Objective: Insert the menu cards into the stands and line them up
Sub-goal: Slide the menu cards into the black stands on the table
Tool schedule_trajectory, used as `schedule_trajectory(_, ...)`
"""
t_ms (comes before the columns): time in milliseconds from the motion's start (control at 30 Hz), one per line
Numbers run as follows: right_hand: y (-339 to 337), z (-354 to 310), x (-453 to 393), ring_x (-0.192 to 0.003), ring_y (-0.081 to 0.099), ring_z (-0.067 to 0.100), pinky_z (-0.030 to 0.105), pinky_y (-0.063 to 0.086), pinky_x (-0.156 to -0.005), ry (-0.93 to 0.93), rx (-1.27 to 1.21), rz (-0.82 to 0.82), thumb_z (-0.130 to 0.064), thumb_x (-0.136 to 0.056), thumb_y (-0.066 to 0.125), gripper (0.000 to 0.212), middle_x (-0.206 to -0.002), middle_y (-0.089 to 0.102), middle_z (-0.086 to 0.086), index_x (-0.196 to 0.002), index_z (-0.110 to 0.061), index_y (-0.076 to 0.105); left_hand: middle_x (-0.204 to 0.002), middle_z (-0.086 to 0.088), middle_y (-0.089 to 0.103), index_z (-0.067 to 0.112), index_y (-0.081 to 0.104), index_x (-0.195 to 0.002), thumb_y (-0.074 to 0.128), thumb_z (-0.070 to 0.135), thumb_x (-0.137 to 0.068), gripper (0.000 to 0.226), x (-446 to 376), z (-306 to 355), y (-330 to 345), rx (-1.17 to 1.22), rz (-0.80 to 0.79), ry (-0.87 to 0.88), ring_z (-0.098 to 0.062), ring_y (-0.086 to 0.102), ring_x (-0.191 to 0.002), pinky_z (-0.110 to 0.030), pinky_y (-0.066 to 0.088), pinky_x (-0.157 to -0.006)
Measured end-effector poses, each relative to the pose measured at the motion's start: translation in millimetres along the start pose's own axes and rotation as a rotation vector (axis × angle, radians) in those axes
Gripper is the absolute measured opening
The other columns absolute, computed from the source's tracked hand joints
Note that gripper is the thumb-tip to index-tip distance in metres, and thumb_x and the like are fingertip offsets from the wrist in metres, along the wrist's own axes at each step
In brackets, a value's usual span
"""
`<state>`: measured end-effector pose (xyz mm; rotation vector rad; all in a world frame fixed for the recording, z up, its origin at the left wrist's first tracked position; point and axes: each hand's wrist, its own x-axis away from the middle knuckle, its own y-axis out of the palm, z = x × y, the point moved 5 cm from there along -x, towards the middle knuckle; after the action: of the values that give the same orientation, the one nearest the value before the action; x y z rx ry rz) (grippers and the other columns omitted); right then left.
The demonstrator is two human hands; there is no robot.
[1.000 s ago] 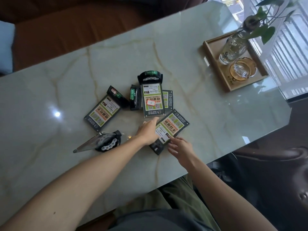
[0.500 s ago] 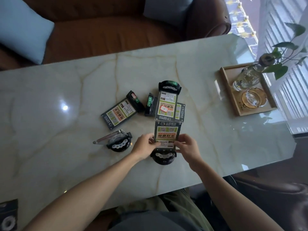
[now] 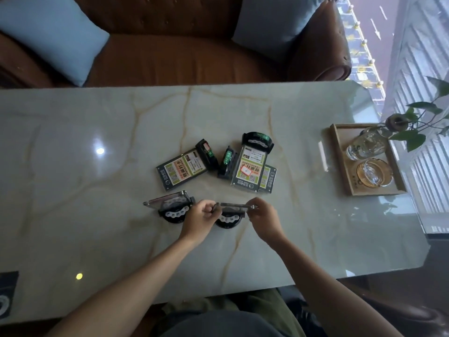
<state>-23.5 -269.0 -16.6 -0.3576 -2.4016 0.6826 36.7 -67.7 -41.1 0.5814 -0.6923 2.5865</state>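
Observation:
A clear-framed menu card point(image 3: 232, 206) stands upright in a black round stand point(image 3: 228, 221) near the table's front middle, seen edge-on from above. My left hand point(image 3: 200, 216) pinches its left top corner and my right hand point(image 3: 262, 215) pinches its right top corner. Just to the left, a second card in its stand point(image 3: 171, 207) stands upright, slightly tilted. Behind them lie a green card with stand point(image 3: 185, 169), a loose black stand point(image 3: 227, 162), and a card with stand point(image 3: 251, 165) stacked over another card point(image 3: 268, 178).
The marble table point(image 3: 97, 215) carries a wooden tray point(image 3: 349, 183) at the right with a glass bottle vase point(image 3: 366, 144) and a glass ashtray point(image 3: 374, 172). A brown sofa point(image 3: 170, 57) with blue cushions runs behind. Another black stand point(image 3: 6, 295) sits at the front left edge.
The card was picked up flat from the table, turned with its stand toward me, and now stands upright next to the left one. The view tilted further up the table.

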Motion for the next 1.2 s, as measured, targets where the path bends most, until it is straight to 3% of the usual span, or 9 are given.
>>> schedule_trajectory(200,-35,0,-44,-0.077,0.068,0.022,0.036,0.056,-0.07,-0.017,0.026,-0.047,0.004,-0.076,0.053,0.032,-0.077,0.072,0.0,-0.074,-0.025,0.067,-0.08,-0.008,0.068,0.013,0.055,-0.077,0.067,0.03,-0.085,0.022,21,-24,38,-0.226,-0.086,-0.188,-0.025,0.066,-0.081,-0.034,0.048,-0.069)
schedule_trajectory(333,-63,-21,-90,-0.061,0.057,0.006,0.02,0.044,-0.055,-0.118,0.151,-0.082,-0.003,-0.086,0.054,0.018,-0.076,0.064,-0.005,-0.087,-0.015,0.068,-0.091,0.005,0.07,0.014,0.068,-0.096,0.07,0.033,-0.085,0.022,31,-12,87,-0.105,-0.194,-0.275,-0.011,0.066,-0.088,-0.021,0.047,-0.074)
schedule_trajectory(433,-78,-39,-121,-0.08,0.07,0.017,0.03,0.056,-0.069,-0.247,0.239,-0.106,-0.004,-0.088,0.056,0.028,-0.1,0.074,0.001,-0.11,-0.016,0.069,-0.098,0.003,0.072,0.012,0.068,-0.106,0.069,0.035,-0.086,0.03,24,20,126,0.066,-0.151,-0.283,-0.012,0.067,-0.092,-0.02,0.047,-0.078)
schedule_trajectory(633,-72,-78,-159,-0.135,0.048,0.022,0.041,0.05,-0.099,-0.689,0.747,-0.392,-0.002,-0.094,0.052,0.056,-0.15,0.049,0.0,-0.144,-0.026,0.048,-0.091,-0.006,0.071,0.016,0.064,-0.107,0.064,0.03,-0.091,0.021,-15,86,171,0.595,0.187,-0.49,-0.017,0.064,-0.082,-0.041,0.057,-0.086)
schedule_trajectory(733,-56,-86,-172,-0.148,0.03,0.023,0.046,0.035,-0.116,-0.854,0.894,-0.537,0.007,-0.09,0.053,0.073,-0.159,0.036,-0.001,-0.153,-0.023,0.034,-0.082,-0.006,0.064,0.01,0.061,-0.091,0.063,0.023,-0.095,0.015,-38,99,177,0.887,0.376,-0.695,-0.02,0.061,-0.082,-0.035,0.056,-0.088)
schedule_trajectory(867,-46,-82,-181,-0.146,0.03,0.028,0.035,0.052,-0.093,-0.912,1.017,-0.631,0.009,-0.087,0.051,0.084,-0.166,0.018,-0.004,-0.158,-0.024,0.02,-0.069,-0.006,0.052,0.006,0.054,-0.079,0.064,0.018,-0.094,0.022,-51,89,190,1.147,0.562,-0.861,-0.02,0.05,-0.068,-0.027,0.048,-0.076)
schedule_trajectory(1000,-41,-73,-194,-0.138,0.034,0.029,0.034,0.051,-0.086,-0.903,1.08,-0.633,0.004,-0.087,0.056,0.085,-0.165,0.021,-0.004,-0.158,-0.025,0.02,-0.078,-0.007,0.061,0.005,0.063,-0.098,0.067,0.015,-0.092,0.012,-55,85,193,1.254,0.61,-0.822,-0.019,0.06,-0.079,-0.028,0.056,-0.084)
schedule_trajectory(1100,-42,-73,-196,-0.129,0.04,0.027,0.043,0.047,-0.1,-0.941,1.061,-0.603,-0.002,-0.085,0.062,0.081,-0.157,0.037,-0.002,-0.155,-0.026,0.029,-0.082,-0.01,0.064,0.006,0.057,-0.085,0.064,0.009,-0.093,0.011,-56,91,187,1.124,0.693,-0.729,-0.02,0.063,-0.077,-0.03,0.058,-0.08)
schedule_trajectory(1200,-58,-83,-202,-0.129,0.041,0.029,0.041,0.047,-0.092,-0.896,0.973,-0.572,-0.006,-0.087,0.063,0.075,-0.15,0.042,-0.002,-0.152,-0.028,0.035,-0.085,-0.013,0.057,0.009,0.043,-0.084,0.058,0.006,-0.091,0.018,-58,116,178,0.989,0.737,-0.471,-0.021,0.063,-0.078,-0.032,0.056,-0.084)
